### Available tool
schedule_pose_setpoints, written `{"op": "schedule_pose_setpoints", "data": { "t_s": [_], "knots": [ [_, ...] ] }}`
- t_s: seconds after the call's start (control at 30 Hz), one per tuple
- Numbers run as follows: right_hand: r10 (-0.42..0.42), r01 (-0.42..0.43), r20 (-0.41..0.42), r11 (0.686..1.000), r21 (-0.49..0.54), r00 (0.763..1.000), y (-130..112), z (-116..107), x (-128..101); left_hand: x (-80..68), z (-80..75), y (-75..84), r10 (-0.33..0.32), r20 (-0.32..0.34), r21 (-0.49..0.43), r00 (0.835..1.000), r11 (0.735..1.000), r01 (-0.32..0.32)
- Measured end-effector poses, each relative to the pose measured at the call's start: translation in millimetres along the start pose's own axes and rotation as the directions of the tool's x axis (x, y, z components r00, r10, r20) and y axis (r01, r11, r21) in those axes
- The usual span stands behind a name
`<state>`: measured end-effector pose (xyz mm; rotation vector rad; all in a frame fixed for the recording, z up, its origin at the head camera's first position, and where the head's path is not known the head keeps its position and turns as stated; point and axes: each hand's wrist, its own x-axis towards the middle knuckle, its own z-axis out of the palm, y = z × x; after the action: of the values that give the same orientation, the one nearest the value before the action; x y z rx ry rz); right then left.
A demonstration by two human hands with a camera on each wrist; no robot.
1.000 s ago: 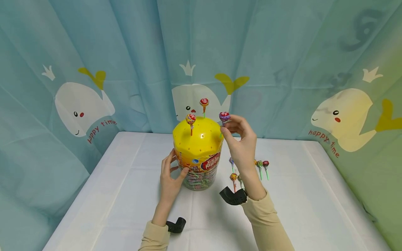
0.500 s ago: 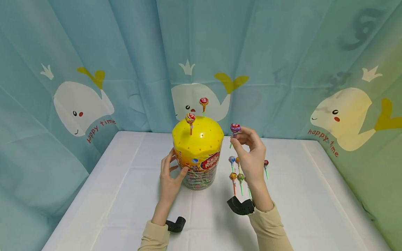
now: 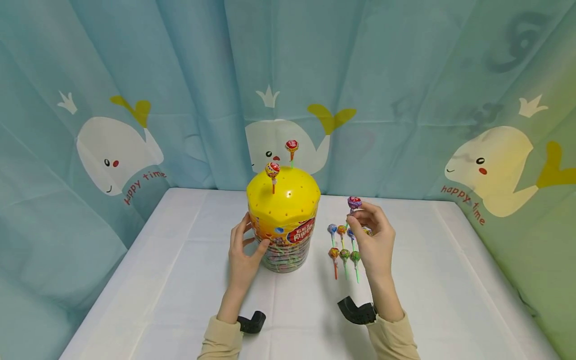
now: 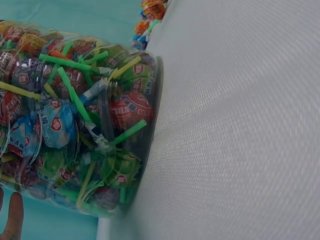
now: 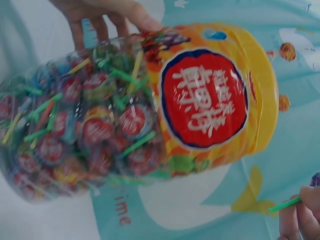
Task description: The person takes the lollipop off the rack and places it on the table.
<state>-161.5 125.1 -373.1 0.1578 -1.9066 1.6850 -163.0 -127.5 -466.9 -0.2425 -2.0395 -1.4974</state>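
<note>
A clear tub (image 3: 288, 257) packed with lollipops stands upright on the table, topped by a yellow lid (image 3: 288, 200) pierced with small holes. Two lollipops stick up from the lid, one with a red-and-yellow wrapper (image 3: 272, 170) and one farther back in red and orange (image 3: 292, 145). My left hand (image 3: 245, 255) grips the tub from the left, thumb toward the front. Away from the tub on the right, my right hand (image 3: 377, 240) pinches a purple lollipop (image 3: 354, 202), head up; its green stick (image 5: 285, 204) shows in the right wrist view.
Wrapped lollipops lie in two rows on the white table (image 3: 189, 280), including a green one (image 3: 345, 254) and a blue one (image 3: 332, 229); my right hand covers some. A blue curtain (image 3: 180, 100) with whale prints hangs behind. Black wrist mounts (image 3: 357, 311) sit at both wrists.
My right hand has carried the purple lollipop from the lid's right edge rightward and down, above the lollipop rows. My left hand has stayed on the tub.
</note>
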Motion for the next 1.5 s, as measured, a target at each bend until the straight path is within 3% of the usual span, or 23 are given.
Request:
{"op": "schedule_pose_setpoints", "data": {
  "t_s": [0.4,0.8,1.33,1.5],
  "knots": [
    [0.074,-0.08,-0.061,0.992,-0.093,0.995,20,-25,-12,-0.9,-0.8,-5.5,0.0,0.007,-0.027,1.0,1.0,0.0],
    [0.149,-0.159,-0.068,0.966,-0.202,0.987,41,-46,-20,0.1,-1.3,-4.7,-0.003,0.004,-0.028,1.0,1.0,0.003],
    [0.339,-0.34,-0.055,0.892,-0.299,0.939,66,-66,-23,-2.0,-0.5,-4.1,-0.002,0.008,-0.026,1.0,1.0,0.002],
    [0.405,-0.388,-0.027,0.851,-0.354,0.914,72,-71,-23,-2.0,0.5,-2.7,-0.024,0.003,-0.013,1.0,1.0,0.024]
  ]
}}
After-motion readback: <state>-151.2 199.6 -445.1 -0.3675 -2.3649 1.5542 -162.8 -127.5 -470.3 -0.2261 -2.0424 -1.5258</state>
